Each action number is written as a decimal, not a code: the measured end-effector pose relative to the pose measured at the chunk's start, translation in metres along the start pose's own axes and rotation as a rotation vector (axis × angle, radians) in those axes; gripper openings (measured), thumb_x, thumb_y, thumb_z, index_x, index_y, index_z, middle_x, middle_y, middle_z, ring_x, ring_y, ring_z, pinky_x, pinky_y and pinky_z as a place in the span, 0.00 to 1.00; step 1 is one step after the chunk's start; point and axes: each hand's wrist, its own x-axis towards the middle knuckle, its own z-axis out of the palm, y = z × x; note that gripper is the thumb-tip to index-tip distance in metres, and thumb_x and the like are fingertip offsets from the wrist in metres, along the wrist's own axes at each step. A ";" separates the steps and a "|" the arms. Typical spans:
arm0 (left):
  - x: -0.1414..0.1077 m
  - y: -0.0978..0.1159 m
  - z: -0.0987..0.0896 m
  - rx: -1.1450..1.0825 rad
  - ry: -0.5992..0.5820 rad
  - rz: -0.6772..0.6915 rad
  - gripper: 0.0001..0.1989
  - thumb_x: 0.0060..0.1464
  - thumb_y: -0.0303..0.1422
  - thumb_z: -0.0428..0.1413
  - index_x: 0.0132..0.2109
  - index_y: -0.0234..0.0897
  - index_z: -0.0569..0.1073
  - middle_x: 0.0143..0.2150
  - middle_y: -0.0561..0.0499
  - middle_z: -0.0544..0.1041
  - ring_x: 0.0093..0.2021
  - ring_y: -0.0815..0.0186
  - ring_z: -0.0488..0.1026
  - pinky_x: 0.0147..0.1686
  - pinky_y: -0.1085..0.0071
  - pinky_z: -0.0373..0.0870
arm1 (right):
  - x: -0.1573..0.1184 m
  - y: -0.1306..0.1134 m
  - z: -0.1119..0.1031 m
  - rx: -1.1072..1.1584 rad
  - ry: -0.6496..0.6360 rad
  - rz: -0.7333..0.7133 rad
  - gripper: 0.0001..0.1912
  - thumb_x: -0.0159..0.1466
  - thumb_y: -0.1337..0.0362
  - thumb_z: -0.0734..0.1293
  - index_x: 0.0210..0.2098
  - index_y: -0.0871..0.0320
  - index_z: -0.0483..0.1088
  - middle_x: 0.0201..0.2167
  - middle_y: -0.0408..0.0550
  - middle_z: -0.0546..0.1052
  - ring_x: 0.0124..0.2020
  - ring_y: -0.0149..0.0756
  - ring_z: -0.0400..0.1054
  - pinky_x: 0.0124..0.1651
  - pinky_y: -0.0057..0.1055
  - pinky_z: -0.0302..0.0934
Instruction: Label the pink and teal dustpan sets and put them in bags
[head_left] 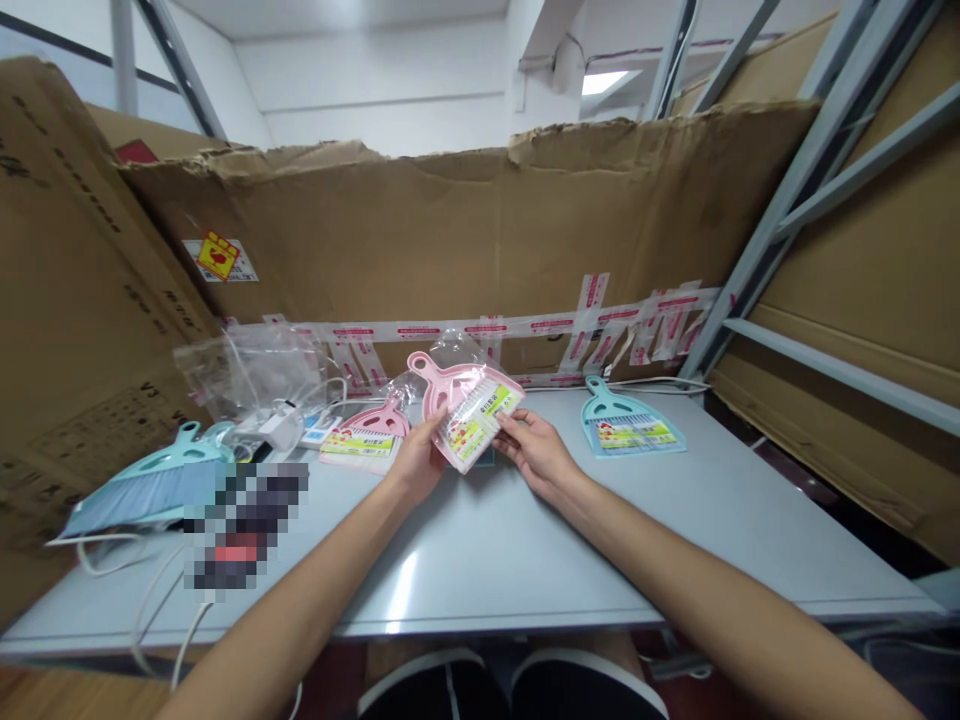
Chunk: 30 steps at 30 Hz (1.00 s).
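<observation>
Between my two hands, a pink dustpan and brush set [469,400] in a clear plastic bag is held tilted above the table. My left hand [421,455] grips its lower left side. The fingers of my right hand [534,448] pinch the right edge near the yellow-green label. Behind my left hand lies another pink dustpan set [367,432], bagged and labelled. Under the held set, a bit of something light blue shows, mostly hidden. A light blue dustpan set [628,420] with a label rests on the right of the table.
At the left lie a light blue dustpan with brush [154,475], white cables and clear plastic bags [262,365]. A pixelated dark object [251,525] sits in front. Cardboard [465,240] walls the grey table [720,530] behind; metal shelf posts [780,220] stand at the right.
</observation>
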 end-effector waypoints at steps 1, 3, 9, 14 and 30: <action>-0.001 0.000 0.000 0.006 -0.007 -0.008 0.19 0.67 0.35 0.67 0.62 0.35 0.82 0.58 0.39 0.88 0.55 0.50 0.87 0.57 0.58 0.85 | -0.001 -0.001 0.001 0.016 0.002 0.003 0.30 0.47 0.59 0.92 0.35 0.56 0.72 0.35 0.48 0.88 0.35 0.36 0.83 0.40 0.31 0.81; -0.003 0.000 0.000 0.024 -0.022 -0.027 0.18 0.67 0.34 0.67 0.60 0.33 0.83 0.57 0.38 0.88 0.53 0.50 0.88 0.55 0.59 0.86 | -0.001 -0.003 0.002 0.038 0.007 0.009 0.29 0.48 0.61 0.92 0.35 0.55 0.72 0.35 0.48 0.88 0.36 0.38 0.84 0.42 0.33 0.84; -0.003 -0.002 -0.002 0.055 -0.039 -0.076 0.17 0.62 0.31 0.70 0.57 0.32 0.84 0.55 0.38 0.89 0.51 0.51 0.88 0.51 0.62 0.87 | -0.002 -0.007 0.002 0.063 0.023 0.020 0.28 0.49 0.65 0.91 0.36 0.56 0.72 0.35 0.47 0.88 0.34 0.37 0.84 0.41 0.33 0.86; 0.001 0.012 -0.003 -0.131 0.013 0.045 0.23 0.68 0.44 0.66 0.63 0.35 0.82 0.57 0.40 0.88 0.55 0.48 0.87 0.57 0.56 0.85 | -0.003 -0.004 0.003 0.048 0.009 0.038 0.28 0.49 0.65 0.92 0.37 0.57 0.73 0.33 0.48 0.87 0.32 0.36 0.83 0.40 0.33 0.86; 0.003 0.007 0.000 0.007 0.124 0.078 0.17 0.55 0.26 0.74 0.51 0.32 0.84 0.46 0.38 0.90 0.43 0.50 0.89 0.45 0.58 0.88 | -0.004 0.002 0.009 0.073 0.038 0.021 0.26 0.50 0.66 0.90 0.36 0.57 0.73 0.34 0.48 0.87 0.34 0.38 0.85 0.40 0.32 0.86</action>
